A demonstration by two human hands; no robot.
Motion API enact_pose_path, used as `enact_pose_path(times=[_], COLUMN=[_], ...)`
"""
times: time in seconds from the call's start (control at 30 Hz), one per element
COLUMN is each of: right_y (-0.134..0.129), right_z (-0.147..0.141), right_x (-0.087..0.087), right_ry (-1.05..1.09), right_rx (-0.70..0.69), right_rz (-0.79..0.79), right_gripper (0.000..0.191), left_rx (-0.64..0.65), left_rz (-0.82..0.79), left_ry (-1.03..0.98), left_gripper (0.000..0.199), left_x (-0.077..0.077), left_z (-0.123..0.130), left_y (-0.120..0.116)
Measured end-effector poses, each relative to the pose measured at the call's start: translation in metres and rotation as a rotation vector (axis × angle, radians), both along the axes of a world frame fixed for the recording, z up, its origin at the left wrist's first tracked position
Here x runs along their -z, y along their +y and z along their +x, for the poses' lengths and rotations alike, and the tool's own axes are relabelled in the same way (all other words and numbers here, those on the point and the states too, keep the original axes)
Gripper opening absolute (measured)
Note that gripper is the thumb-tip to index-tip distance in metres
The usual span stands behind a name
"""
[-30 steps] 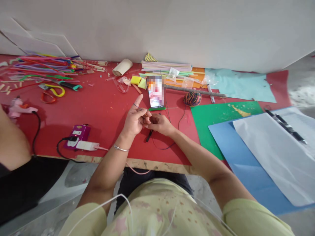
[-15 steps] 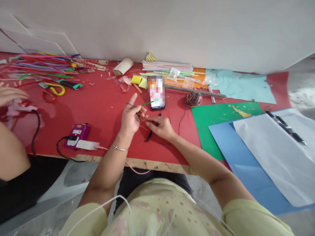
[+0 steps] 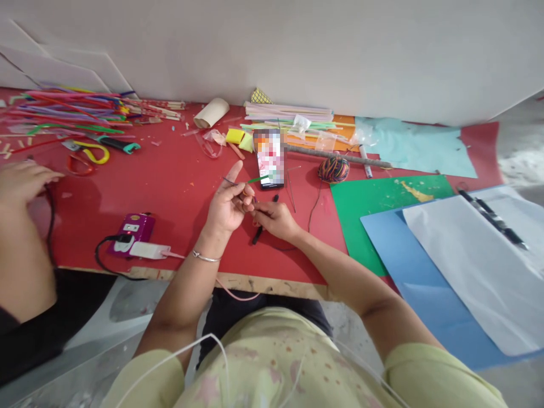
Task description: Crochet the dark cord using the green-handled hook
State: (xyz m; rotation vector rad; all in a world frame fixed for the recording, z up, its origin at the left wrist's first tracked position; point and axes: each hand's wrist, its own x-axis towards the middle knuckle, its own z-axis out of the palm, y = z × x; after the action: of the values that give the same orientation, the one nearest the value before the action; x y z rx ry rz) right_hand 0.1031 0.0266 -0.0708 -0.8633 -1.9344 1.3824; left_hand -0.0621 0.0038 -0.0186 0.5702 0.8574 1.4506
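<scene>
My left hand [image 3: 227, 207] is raised over the red table, palm up, with thumb and fingers pinched on multicoloured yarn and the index finger stretched out. A thin dark strand [image 3: 230, 181] runs by that index finger. From the same fingers a narrow green strip [image 3: 258, 179] points toward the phone; its kind is unclear. My right hand [image 3: 277, 220] pinches the yarn close beside the left fingertips. The yarn [image 3: 314, 209] trails back to a multicoloured ball [image 3: 334, 170]. Partly beneath my right hand lies a black pen-like object [image 3: 256, 236].
A phone [image 3: 269, 158] lies beyond my hands. Bundled sticks [image 3: 289, 112], a cardboard tube [image 3: 211, 113], scissors [image 3: 96, 153] and a purple power adapter [image 3: 138, 228] are on the table. At left rests another person's hand [image 3: 25, 178]. Blue folder [image 3: 408, 272] at right.
My left fingers have curled in slightly and my two hands' fingertips have come closer together. The other person's hand at left has shifted right and down.
</scene>
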Motion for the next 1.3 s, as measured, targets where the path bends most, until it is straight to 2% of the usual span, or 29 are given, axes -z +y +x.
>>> enact_pose_path(times=[0.07,0.17,0.27,0.37,0.53,0.73,0.83,0.97,1.13,1.3], right_y=[0.000,0.001,0.005,0.012,0.022,0.019,0.021,0.026,0.026,0.029], right_z=[0.001,0.002,0.005,0.009,0.014,0.014,0.016,0.019,0.017,0.025], right_x=[-0.001,-0.002,0.000,0.001,0.002,0.000,0.000,0.001,-0.001,-0.012], right_ry=[-0.040,-0.106,-0.156,-0.182,-0.187,-0.237,-0.246,-0.236,-0.129,0.080], right_rx=[0.023,0.135,0.230,0.259,0.340,0.228,0.257,0.348,0.347,0.386], right_rz=[0.113,0.264,0.307,0.331,0.377,0.394,0.426,0.394,0.317,0.096], right_gripper=[0.024,0.026,0.027,0.025,0.027,0.026,0.027,0.024,0.018,0.024], left_rx=[-0.008,0.024,0.082,0.134,0.121,0.060,0.074,0.154,0.262,0.080], left_rz=[0.007,0.001,0.007,0.008,0.035,0.057,0.061,0.034,-0.005,0.020], left_ry=[0.015,0.014,-0.012,-0.033,-0.035,-0.018,-0.033,-0.047,-0.091,-0.122], left_gripper=[0.086,0.086,0.084,0.079,0.076,0.073,0.067,0.057,0.051,0.032], left_x=[0.000,-0.001,-0.001,0.001,0.003,-0.004,-0.004,0.001,0.007,0.008], left_z=[-0.002,-0.002,0.002,0.007,0.009,-0.003,-0.006,-0.005,-0.003,-0.010], left_y=[0.000,-0.002,-0.005,-0.007,-0.005,-0.006,-0.006,-0.006,-0.005,0.001])
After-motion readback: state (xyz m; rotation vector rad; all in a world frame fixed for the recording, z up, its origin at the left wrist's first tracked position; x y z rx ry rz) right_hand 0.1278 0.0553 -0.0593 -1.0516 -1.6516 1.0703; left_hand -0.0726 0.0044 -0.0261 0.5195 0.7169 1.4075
